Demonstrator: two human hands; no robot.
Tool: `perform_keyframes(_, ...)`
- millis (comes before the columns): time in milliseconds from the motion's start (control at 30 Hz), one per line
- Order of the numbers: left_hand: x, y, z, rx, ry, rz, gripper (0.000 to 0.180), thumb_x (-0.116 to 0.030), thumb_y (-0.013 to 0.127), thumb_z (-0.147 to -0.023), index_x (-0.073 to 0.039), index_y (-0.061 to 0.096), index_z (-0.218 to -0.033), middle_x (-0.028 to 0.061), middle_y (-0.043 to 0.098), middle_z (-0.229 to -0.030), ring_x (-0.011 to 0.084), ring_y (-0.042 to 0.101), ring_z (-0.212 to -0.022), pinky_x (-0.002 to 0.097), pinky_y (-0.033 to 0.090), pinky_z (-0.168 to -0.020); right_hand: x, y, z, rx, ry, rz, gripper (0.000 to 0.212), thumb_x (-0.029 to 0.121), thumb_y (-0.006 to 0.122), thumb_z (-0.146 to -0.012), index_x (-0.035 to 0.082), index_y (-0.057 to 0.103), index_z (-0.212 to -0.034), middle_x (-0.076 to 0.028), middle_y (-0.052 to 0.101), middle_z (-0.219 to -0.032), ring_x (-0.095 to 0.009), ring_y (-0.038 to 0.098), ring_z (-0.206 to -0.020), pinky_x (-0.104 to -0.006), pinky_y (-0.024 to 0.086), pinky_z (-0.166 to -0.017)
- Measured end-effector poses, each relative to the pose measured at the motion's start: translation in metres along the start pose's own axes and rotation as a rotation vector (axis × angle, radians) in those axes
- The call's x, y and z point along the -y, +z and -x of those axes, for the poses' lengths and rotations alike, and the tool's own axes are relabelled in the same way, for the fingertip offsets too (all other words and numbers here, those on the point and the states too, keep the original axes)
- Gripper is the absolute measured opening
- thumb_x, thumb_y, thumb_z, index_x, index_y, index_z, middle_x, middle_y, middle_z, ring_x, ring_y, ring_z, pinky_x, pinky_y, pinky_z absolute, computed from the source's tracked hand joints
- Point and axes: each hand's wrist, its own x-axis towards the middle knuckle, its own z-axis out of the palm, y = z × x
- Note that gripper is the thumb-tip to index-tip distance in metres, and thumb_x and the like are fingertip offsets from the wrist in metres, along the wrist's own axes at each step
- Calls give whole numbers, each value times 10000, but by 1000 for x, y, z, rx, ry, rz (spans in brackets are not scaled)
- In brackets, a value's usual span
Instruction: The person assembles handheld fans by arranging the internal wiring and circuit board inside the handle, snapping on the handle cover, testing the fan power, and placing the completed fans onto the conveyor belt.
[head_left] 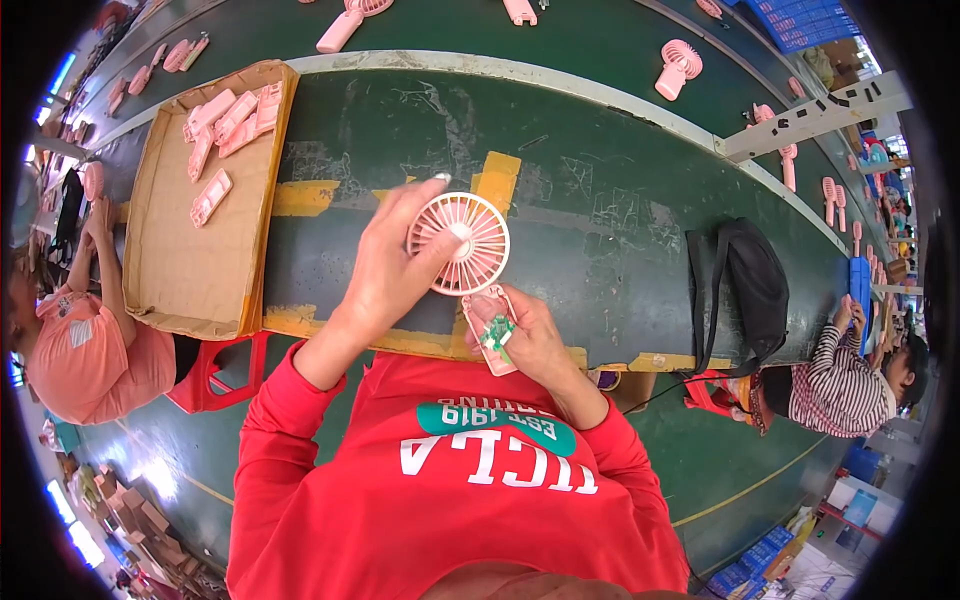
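Observation:
A pink handheld fan (485, 250) is held up in front of me, just over the table's near edge. My left hand (385, 260) is closed on the round grille, with the thumb across its front near the hub. Around the lower handle my right hand (538, 345) is wrapped, its fingers partly hidden behind it. The handle's front is uncovered, and a green circuit board (497, 332) with pale parts shows inside. To the left, a shallow cardboard box (190, 275) holds several pink handle shells (237, 120).
A dark green worktable (600, 260) with worn yellow tape spreads ahead. On its right lies a black bag (752, 285). Beyond a pale rail, more pink fans (679, 68) rest on a green belt. A metal post (815, 118) stands far right. Other people sit at both sides.

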Motion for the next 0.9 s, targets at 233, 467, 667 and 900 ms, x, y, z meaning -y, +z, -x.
perform_keyframes(233, -27, 3, 36, 352, 41, 40, 305, -52, 741, -676, 5, 583, -930, 132, 629, -856, 263, 629, -751, 334, 512, -660, -29, -14, -23, -167, 43, -94, 240, 206, 500, -929, -12, 563, -1008, -52, 610, -799, -117, 601, -687, -254, 501, -562)
perform_keyframes(467, -10, 18, 40, 284, 4, 26, 139, -48, 656, -762, 1, 603, -881, 142, 641, -804, 272, 645, -700, 331, 507, -596, -28, -5, -28, -208, 135, -164, 243, 182, 450, -946, -27, 527, -1043, -69, 603, -843, -124, 608, -678, -245, 510, -547)
perform_keyframes(667, -9, 17, 37, 288, -46, -22, 137, -24, 620, -781, 14, 601, -911, 153, 633, -771, 277, 643, -650, 327, 502, -576, -34, -4, -30, -197, 131, -160, 283, 246, 425, -963, -23, 510, -986, -63, 591, -802, -132, 602, -607, -252, 518, -546)
perform_keyframes(900, -4, 15, 34, 333, -145, -51, 120, -15, 598, -801, 15, 562, -911, 159, 628, -756, 298, 644, -662, 338, 501, -581, -26, -7, -28, -151, 165, -256, 302, 270, 434, -963, -16, 501, -1030, -87, 597, -886, -144, 623, -735, -251, 528, -610)
